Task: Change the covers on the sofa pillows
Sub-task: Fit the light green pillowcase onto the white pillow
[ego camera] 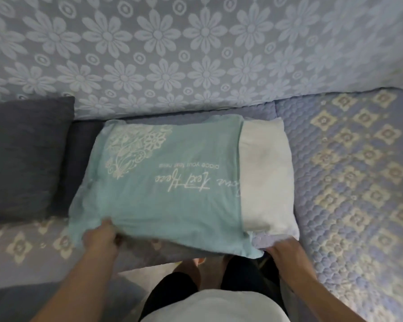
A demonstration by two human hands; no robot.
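A: Start big. How much of the sofa shows?

B: Only part. Its flowered back cover runs off at twelve o'clock and both sides, and the quilted seat is cut off at three and nine.

A: And the pillow?

B: It lies flat mid-seat, just short of the backrest. The teal cover hides most of it; only a white end sticks out toward three o'clock. The cover's print is upside down and partly blurred.

A: Anything crowding it?

B: A dark cushion at nine o'clock, with more dark fabric between the two, touching the cover's far-left edge. Toward three o'clock the seat lies open.

A: The hands?

B: The left hand pinches the cover's near edge at seven o'clock, fingertips tucked under the cloth. The right hand sits at the cover's near corner at five o'clock; its fingers are blurred and I cannot tell whether they grip. The near edge hangs past the seat front.
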